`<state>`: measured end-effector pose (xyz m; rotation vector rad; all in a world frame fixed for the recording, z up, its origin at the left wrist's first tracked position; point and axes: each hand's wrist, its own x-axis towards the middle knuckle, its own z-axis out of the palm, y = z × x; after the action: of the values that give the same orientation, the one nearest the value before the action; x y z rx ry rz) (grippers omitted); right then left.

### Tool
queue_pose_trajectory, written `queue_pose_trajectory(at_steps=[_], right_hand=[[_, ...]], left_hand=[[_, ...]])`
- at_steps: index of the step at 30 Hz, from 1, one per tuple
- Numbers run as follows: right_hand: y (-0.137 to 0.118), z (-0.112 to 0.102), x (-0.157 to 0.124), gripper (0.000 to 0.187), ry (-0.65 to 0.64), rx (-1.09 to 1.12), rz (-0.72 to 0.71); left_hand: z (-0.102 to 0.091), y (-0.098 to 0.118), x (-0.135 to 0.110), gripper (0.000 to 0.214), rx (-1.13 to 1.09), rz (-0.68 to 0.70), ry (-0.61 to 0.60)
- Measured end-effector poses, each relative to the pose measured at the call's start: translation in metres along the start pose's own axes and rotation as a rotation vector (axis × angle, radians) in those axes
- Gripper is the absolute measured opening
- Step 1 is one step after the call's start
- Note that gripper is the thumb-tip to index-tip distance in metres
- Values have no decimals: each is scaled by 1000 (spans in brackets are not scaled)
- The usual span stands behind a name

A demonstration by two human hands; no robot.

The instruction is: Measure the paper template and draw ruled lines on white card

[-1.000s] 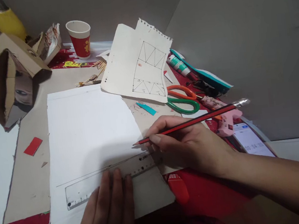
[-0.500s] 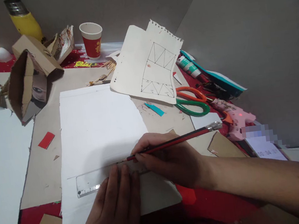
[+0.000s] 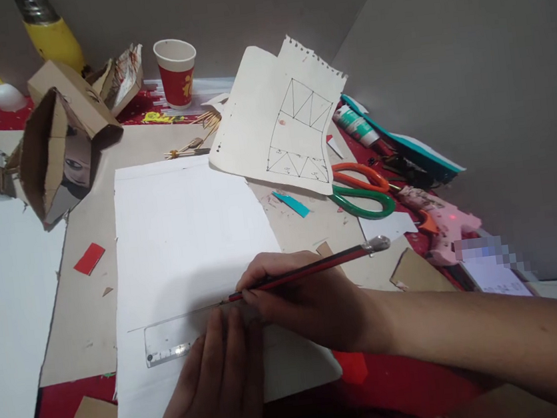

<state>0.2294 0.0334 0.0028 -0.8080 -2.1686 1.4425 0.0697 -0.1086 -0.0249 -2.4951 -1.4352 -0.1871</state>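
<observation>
A red-and-black pencil [image 3: 310,270] is pinched in my right hand [image 3: 299,300], its tip at the top edge of a clear ruler [image 3: 166,342]. The ruler lies across a white sheet [image 3: 184,226], and a thin pencil line runs along that edge. My left hand [image 3: 218,383] lies over the ruler with its fingers stretched out, pressing it against the sheet. The ruler's right part is hidden under my hands.
Beyond the sheet lies a notebook page [image 3: 276,122] with a drawn triangle pattern. Scissors [image 3: 364,200], a pink glue gun [image 3: 453,219] and a phone [image 3: 497,274] lie on the right. A paper cup [image 3: 177,79], cardboard pieces [image 3: 39,159] and a yellow bottle [image 3: 56,43] stand behind.
My right hand and the pencil have slid a little left along the ruler's edge. My left hand stays on the ruler. The whole view has shifted slightly.
</observation>
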Motion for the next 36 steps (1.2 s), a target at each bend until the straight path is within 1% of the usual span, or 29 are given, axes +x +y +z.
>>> queue_pose_trajectory(at_steps=[5,9,11,13,16,18,21,24,28,31,36], right_hand=[[-3,-1,1,10,-24,5,33],[-3,-3,2,9,17,67,63],[-5,-5,3,8,64,89,107],[-9,-10,3,8,137,120,152],[-19,-22,2,8,237,194,222],[-24,-32,-1,8,299,207,234],[-23,-44,-8,8,365,177,197],[-18,-48,-17,8,366,174,174],[-13,-47,-23,12,374,174,181],[-11,-47,-26,14,391,175,197],[-12,-47,-26,14,371,168,217]], left_hand=[[1,1,0,60,8,-8,14],[1,0,-1,63,4,-1,11],[0,-1,-1,62,2,7,13],[0,-2,-1,61,1,10,20],[0,-3,0,60,3,11,24],[1,-3,0,61,0,14,40],[3,-4,-1,63,-13,26,69],[5,-5,-2,65,-25,36,86],[7,-4,-1,65,-31,41,84],[7,-5,-2,66,-24,51,87],[7,-5,-4,66,-26,43,91]])
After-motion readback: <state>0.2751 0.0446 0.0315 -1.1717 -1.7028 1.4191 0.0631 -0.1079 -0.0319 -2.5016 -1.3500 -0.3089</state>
